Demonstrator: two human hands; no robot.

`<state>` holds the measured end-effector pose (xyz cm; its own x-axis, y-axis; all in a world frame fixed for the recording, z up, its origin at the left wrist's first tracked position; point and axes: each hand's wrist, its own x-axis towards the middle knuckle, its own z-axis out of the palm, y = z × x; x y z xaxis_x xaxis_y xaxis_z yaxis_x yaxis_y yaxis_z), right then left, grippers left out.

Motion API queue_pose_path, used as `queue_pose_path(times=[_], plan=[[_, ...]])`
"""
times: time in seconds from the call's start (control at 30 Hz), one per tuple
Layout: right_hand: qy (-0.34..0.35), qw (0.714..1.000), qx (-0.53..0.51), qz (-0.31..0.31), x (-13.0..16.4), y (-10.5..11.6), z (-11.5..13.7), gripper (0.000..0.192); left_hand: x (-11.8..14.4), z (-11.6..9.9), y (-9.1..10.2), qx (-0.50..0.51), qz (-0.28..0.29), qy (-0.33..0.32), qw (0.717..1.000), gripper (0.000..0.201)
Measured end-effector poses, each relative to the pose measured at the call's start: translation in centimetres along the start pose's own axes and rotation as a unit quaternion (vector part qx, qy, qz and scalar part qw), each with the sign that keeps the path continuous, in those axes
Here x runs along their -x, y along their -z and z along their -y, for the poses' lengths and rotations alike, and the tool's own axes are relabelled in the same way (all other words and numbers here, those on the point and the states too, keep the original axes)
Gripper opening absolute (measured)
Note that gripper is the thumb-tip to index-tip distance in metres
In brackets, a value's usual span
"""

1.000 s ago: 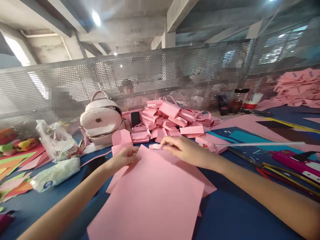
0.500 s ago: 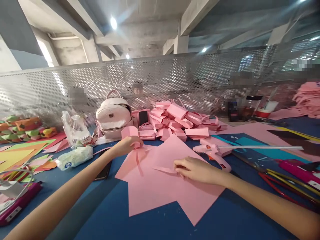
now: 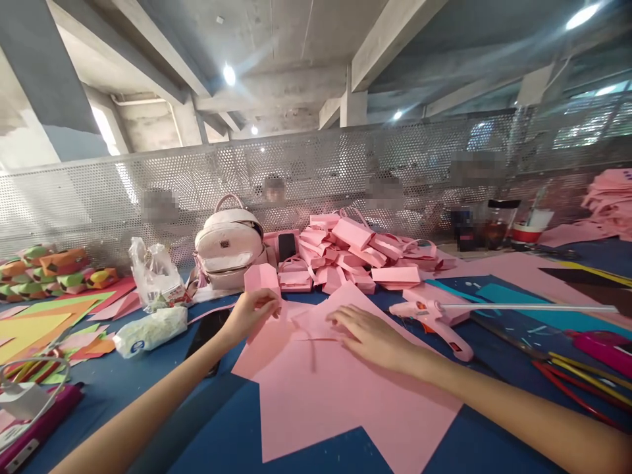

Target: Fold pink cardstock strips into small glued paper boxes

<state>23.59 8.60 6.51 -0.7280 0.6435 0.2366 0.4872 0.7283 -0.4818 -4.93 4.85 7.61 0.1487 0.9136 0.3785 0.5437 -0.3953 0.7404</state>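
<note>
The left hand (image 3: 254,311) has its fingers closed on the folded pink paper box (image 3: 261,279) at the far edge of the pink sheets (image 3: 345,388) on the blue desk (image 3: 207,441), apparently steadying it upright, while the right hand (image 3: 368,336) lies flat, fingers spread, pinning a thin pink strip (image 3: 309,339) against the sheets.

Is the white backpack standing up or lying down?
Standing up. The backpack sits upright on the table, its handle loop on top, against the mesh fence.

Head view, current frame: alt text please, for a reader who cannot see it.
A person's left hand holds a small folded pink paper box while the right hand rests flat on pink paper sheets on a blue table. Behind lie a pile of pink boxes, a pale backpack and a glue gun.
</note>
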Motion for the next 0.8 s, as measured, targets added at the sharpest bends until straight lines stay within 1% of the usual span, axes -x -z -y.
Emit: queue_pose_path(times=[0.03,0.07,0.1,0.2,0.23,0.3,0.33,0.37,0.43,0.47,0.5,0.53,0.6,0.63,0.7,0.73,0.8], plan=[[0.015,0.999,-0.018,-0.031,-0.4,-0.2,0.3,0.036,0.2,-0.7,-0.4,0.018,0.004,0.004,1.000,0.026],[0.024,0.997,-0.049,-0.046,-0.7,-0.4,0.8,0.041,0.3,-1.4,-0.8,0.032,0.010,0.008,0.999,0.026],[0.027,0.995,-0.088,-0.048,-1.0,-0.6,1.5,0.041,0.5,-2.0,-1.3,0.045,0.019,0.012,0.999,0.027],[0.026,0.979,-0.193,-0.051,-1.9,-0.9,3.5,0.017,0.9,-3.3,-2.6,0.115,0.058,0.032,0.991,0.031],[0.028,0.973,-0.221,-0.058,-2.1,-1.0,4.1,0.014,1.0,-3.5,-2.9,0.146,0.073,0.036,0.986,0.033],[0.032,0.961,-0.264,-0.069,-2.3,-1.0,4.7,0.018,1.1,-3.6,-3.2,0.194,0.094,0.039,0.976,0.035],[0.034,0.957,-0.277,-0.072,-2.3,-0.9,4.8,0.020,1.0,-3.4,-3.1,0.200,0.098,0.038,0.974,0.034],[0.032,0.955,-0.286,-0.074,-2.3,-0.9,4.7,0.021,0.9,-3.0,-2.9,0.196,0.086,0.037,0.976,0.032],[0.021,0.952,-0.296,-0.075,-2.0,-0.6,4.3,0.020,0.6,-1.6,-1.9,0.170,0.024,0.038,0.984,0.026],[0.014,0.951,-0.299,-0.076,-1.8,-0.5,3.9,0.020,0.3,-0.6,-1.3,0.150,-0.048,0.037,0.987,0.023],[0.009,0.951,-0.300,-0.080,-1.5,-0.3,3.6,0.020,0.0,0.6,-0.6,0.140,-0.103,0.045,0.984,0.022],[0.005,0.951,-0.298,-0.087,-1.3,-0.1,3.2,0.021,-0.3,1.9,0.1,0.133,-0.150,0.055,0.978,0.023],[-0.002,0.952,-0.284,-0.113,-0.7,0.5,2.7,0.023,-0.7,4.6,1.1,0.124,-0.243,0.087,0.958,0.022],[-0.007,0.952,-0.277,-0.128,-0.4,0.8,2.6,0.024,-0.9,6.0,1.5,0.124,-0.279,0.107,0.946,0.022],[-0.016,0.948,-0.283,-0.141,0.0,1.4,2.5,0.023,-1.3,8.2,1.7,0.135,-0.322,0.148,0.925,0.026],[-0.017,0.944,-0.299,-0.138,0.1,1.7,2.6,0.023,-1.5,9.0,1.7,0.144,-0.333,0.165,0.917,0.030],[-0.023,0.932,-0.341,-0.120,0.2,2.1,2.8,0.023,-2.1,10.2,1.5,0.173,-0.336,0.190,0.906,0.034]])
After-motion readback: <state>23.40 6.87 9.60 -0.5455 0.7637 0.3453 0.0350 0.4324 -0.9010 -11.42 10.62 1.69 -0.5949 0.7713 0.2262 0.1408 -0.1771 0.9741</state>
